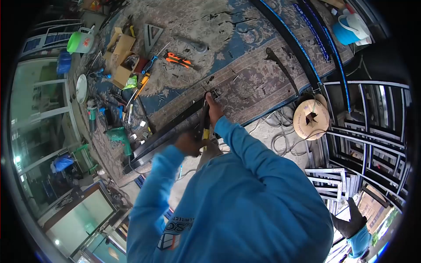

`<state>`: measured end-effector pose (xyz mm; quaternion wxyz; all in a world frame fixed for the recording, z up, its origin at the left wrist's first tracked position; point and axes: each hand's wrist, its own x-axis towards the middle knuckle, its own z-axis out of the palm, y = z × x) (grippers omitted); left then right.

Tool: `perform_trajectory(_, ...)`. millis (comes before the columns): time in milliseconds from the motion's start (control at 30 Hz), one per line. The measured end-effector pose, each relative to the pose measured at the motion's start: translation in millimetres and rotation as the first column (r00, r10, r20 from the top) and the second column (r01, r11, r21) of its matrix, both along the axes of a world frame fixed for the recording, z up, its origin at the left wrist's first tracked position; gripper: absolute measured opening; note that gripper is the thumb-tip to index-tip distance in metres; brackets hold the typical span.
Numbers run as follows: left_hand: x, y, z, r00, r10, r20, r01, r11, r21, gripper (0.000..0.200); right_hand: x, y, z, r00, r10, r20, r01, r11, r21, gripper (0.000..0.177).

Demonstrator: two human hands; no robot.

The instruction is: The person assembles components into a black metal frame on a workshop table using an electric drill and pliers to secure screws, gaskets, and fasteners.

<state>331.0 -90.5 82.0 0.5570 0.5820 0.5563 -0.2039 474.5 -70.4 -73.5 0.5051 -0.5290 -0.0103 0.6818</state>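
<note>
A long dark metal profile (175, 120) lies slanted along the near edge of the carpet. Around its far end my right hand (213, 110) is closed, with the thumb on top; its other fingers are partly hidden. My left hand (189, 144), smeared by motion, is closed on a narrow tool with a yellow-and-black handle (205, 134). The tool's dark front part reaches up beside my right hand. I cannot make out its exact kind.
Orange-handled cutters (179, 60), a set square (152, 37), a cardboard box (120, 52) and a green power drill (118, 136) lie on the carpet. On the right are a large roll of tape (311, 119) and stacked frames (364, 131). Another person's gloved hand (351, 221) shows lower right.
</note>
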Motion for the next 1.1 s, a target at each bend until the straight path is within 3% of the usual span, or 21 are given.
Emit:
perform_trajectory(33,-17,20,20,0.922,0.333,0.197,-0.303,0.938,-0.167,0.057,7,-4,13,0.998,0.032,-0.051,-0.032,0.999,-0.004,0.065)
perform_trajectory(67,-32,33,38,0.7,0.641,0.315,-0.528,0.761,-0.376,0.064,9,-7,24,0.992,0.065,-0.104,-0.066,0.998,-0.006,0.065)
perform_trajectory(100,-16,29,52,0.77,0.484,0.415,-0.503,0.861,-0.07,0.07,8,-4,35,0.993,0.056,-0.105,-0.061,0.997,-0.048,0.074)
perform_trajectory(167,-21,-3,-4,0.909,0.164,0.383,-0.242,0.956,0.167,0.07,5,6,38,0.997,0.041,-0.072,-0.047,0.995,-0.084,0.09)
perform_trajectory(300,-61,-46,-156,0.989,0.091,0.12,-0.123,0.947,0.298,0.051,-15,10,-22,0.989,0.055,0.134,-0.053,0.998,-0.025,0.096)
perform_trajectory(367,-66,-54,-192,0.985,-0.058,0.16,-0.031,0.866,0.499,0.04,-22,13,-10,0.954,0.116,0.276,-0.092,0.991,-0.099,0.098)
perform_trajectory(400,-47,-55,-167,0.959,0.106,0.263,-0.222,0.858,0.463,0.036,-8,14,37,0.905,0.313,0.289,-0.251,0.94,-0.232,0.083)
perform_trajectory(433,-26,-56,-137,0.892,0.259,0.37,-0.408,0.813,0.415,0.032,-19,19,25,0.912,0.214,0.35,-0.191,0.976,-0.1,0.075)
perform_trajectory(533,-67,-41,-146,0.957,0.123,0.262,-0.241,0.839,0.488,0.03,-32,16,49,0.953,-0.028,0.303,-0.093,0.921,0.378,0.057)
perform_trajectory(567,-79,-40,-134,0.961,0.054,0.271,-0.199,0.815,0.544,0.032,-20,8,108,0.967,0.002,0.253,-0.102,0.918,0.382,0.059)
perform_trajectory(600,-89,-34,-104,0.963,-0.136,0.232,-0.037,0.787,0.615,0.036,-23,-3,129,0.957,0.037,0.289,-0.152,0.909,0.388,0.061)
perform_trajectory(633,-97,-28,-71,0.931,-0.312,0.187,0.103,0.719,0.687,0.04,-29,-13,146,0.944,0.07,0.322,-0.201,0.897,0.394,0.064)
perform_trajectory(700,-130,-7,12,0.825,-0.547,0.141,0.356,0.697,0.622,0.033,-39,-20,153,0.911,0.087,0.404,-0.275,0.858,0.434,0.069)
perform_trajectory(733,-136,2,46,0.876,-0.356,0.324,0.198,0.88,0.432,0.03,-43,-23,147,0.89,0.07,0.451,-0.301,0.832,0.465,0.071)
perform_trajectory(767,-142,10,80,0.888,-0.106,0.447,0.012,0.978,0.209,0.028,-50,-27,140,0.868,0.05,0.495,-0.328,0.805,0.494,0.073)
perform_trajectory(800,-137,12,110,0.796,0.299,0.526,-0.271,0.954,-0.131,0.029,-69,-27,129,0.899,0.034,0.437,-0.274,0.821,0.501,0.074)
perform_trajectory(833,-136,11,129,0.589,0.667,0.456,-0.481,0.743,-0.465,0.03,-99,-26,114,0.927,0.022,0.375,-0.223,0.835,0.503,0.076)
perform_trajectory(867,-138,12,136,0.682,0.581,0.444,-0.466,0.813,-0.349,0.029,-118,-27,101,0.949,0.007,0.316,-0.173,0.847,0.502,0.077)
perform_trajectory(967,-145,22,138,0.893,0.308,0.328,-0.338,0.941,0.035,0.027,-120,-30,78,0.766,0.17,0.62,-0.479,0.793,0.375,0.069)
perform_trajectory(1033,-167,37,103,0.963,0.144,0.229,-0.213,0.924,0.317,0.029,-86,-44,103,0.583,0.272,0.766,-0.662,0.705,0.254,0.06)
perform_trajectory(1100,-202,62,45,0.998,-0.007,0.055,-0.026,0.81,0.586,0.033,-75,-64,82,0.592,0.241,0.769,-0.593,0.777,0.213,0.046)
